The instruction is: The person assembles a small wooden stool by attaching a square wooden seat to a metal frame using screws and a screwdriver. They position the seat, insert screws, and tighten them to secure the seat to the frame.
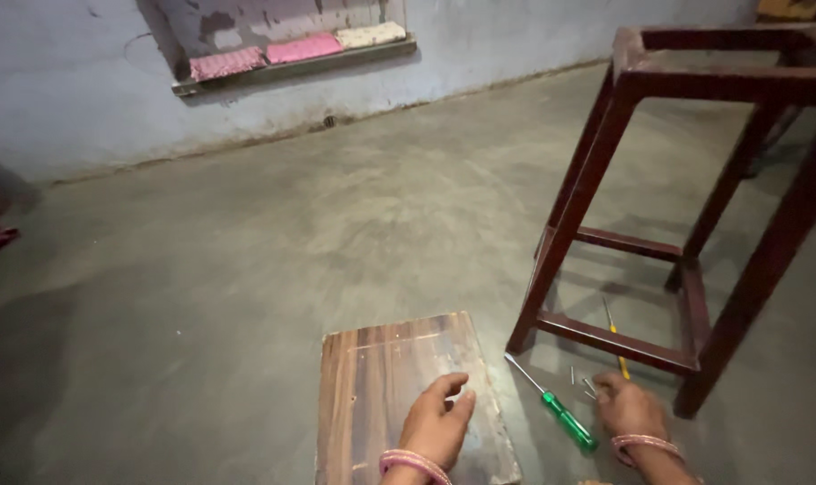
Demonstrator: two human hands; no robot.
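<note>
Under left hand (pixel 436 422): wooden board (pixel 399 377), brown veneer, scuffed, faint sheen. By right hand's (pixel 630 409) fingertips: bare metal screws (pixel 587 384); screwdriver (pixel 551 404), glossy green plastic handle, metal shaft. Beyond: stool frame (pixel 695 207), dark red-brown, semi-gloss. Floor (pixel 291 233): matt grey cement.

Two hands show, the left hand (pixel 436 420) and the right hand (pixel 630 409), each with one pink bangle at the wrist. On the floor (pixel 246 269) are one wooden board (pixel 381 377), one dark red stool frame (pixel 695 207), and two screwdrivers: a green-handled screwdriver (pixel 556 409) and a yellow-handled screwdriver (pixel 616 346). A few small screws (pixel 580 379) lie together, too small to count surely, and three cushions (pixel 300 47) sit on one wall ledge.
</note>
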